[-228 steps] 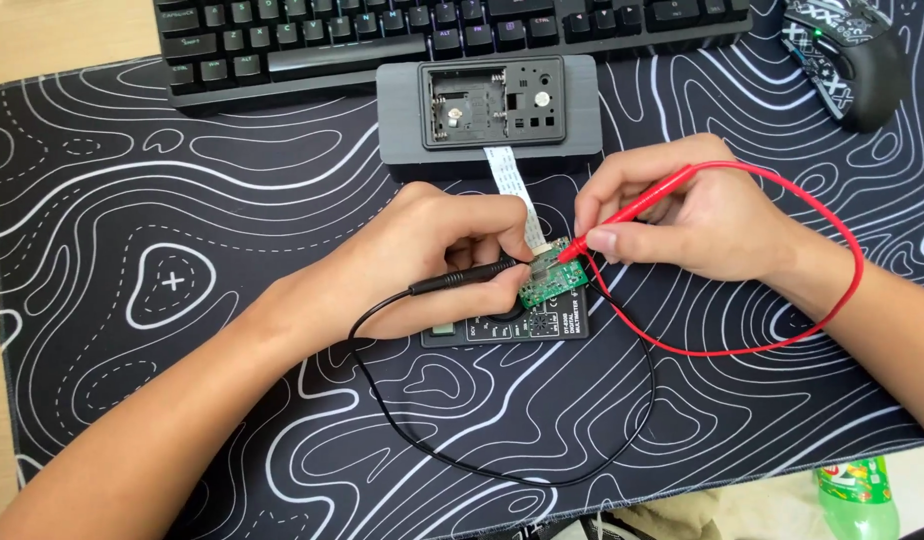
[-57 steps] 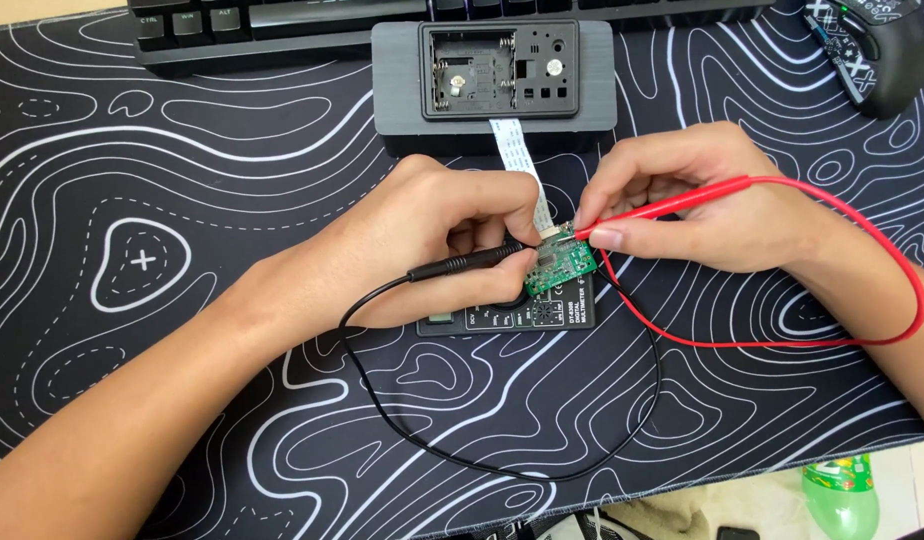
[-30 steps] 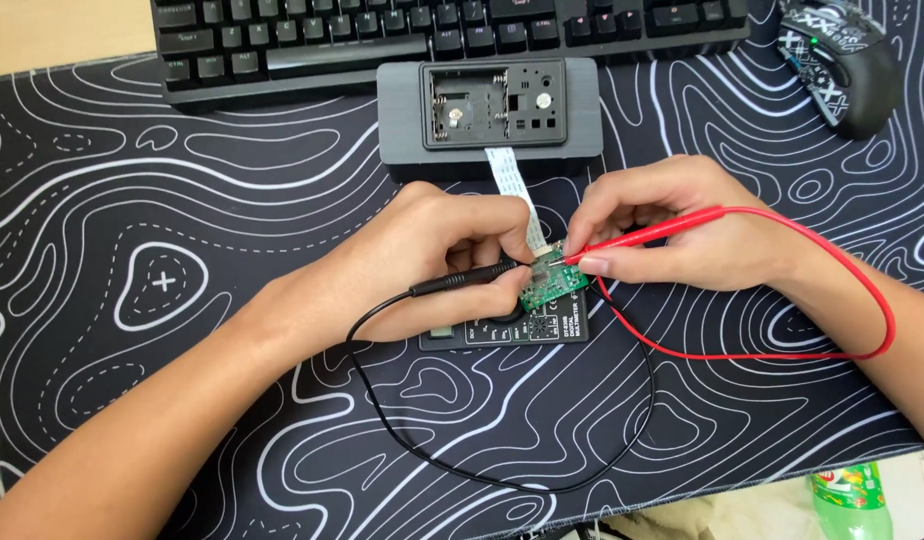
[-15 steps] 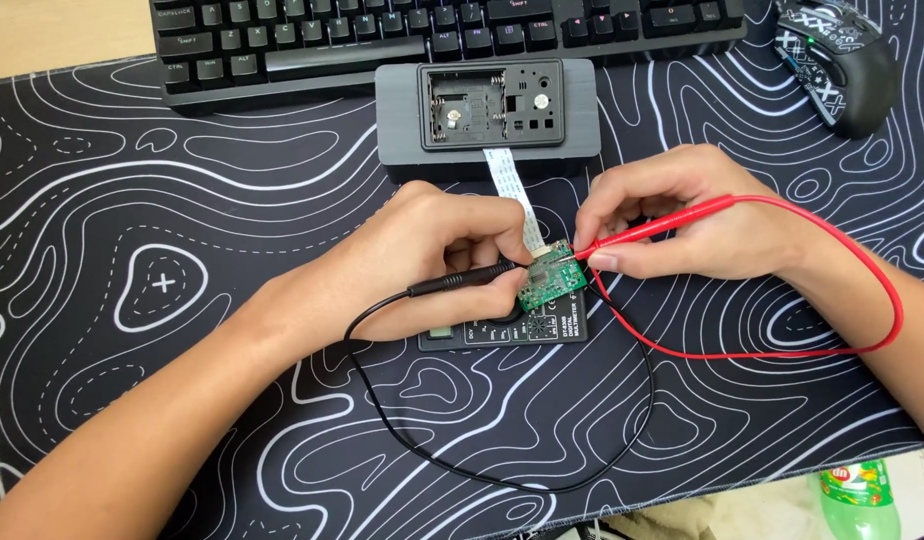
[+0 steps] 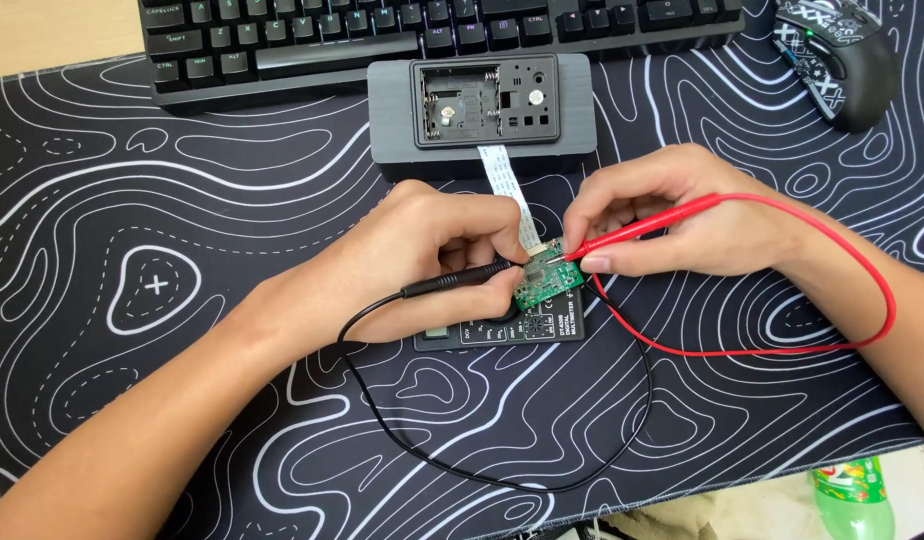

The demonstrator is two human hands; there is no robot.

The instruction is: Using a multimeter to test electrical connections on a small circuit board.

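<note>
My left hand [image 5: 432, 255] pinches the slim black test probe [image 5: 457, 282], my right hand [image 5: 672, 225] the red one [image 5: 647, 228]; both tips meet the small green circuit board [image 5: 547, 282] mid-mat, over the black meter [image 5: 542, 328]. Probing looks underway, unfinished.

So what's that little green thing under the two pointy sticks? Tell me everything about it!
It is a small green circuit board, flat and roughly rectangular, dotted with tiny silvery parts. It lies tilted on top of a black multimeter on the patterned desk mat. A white ribbon cable runs from its upper edge to an opened grey device. The left hand steadies it and holds a black probe to it; the right hand touches a red probe to its top.
</note>
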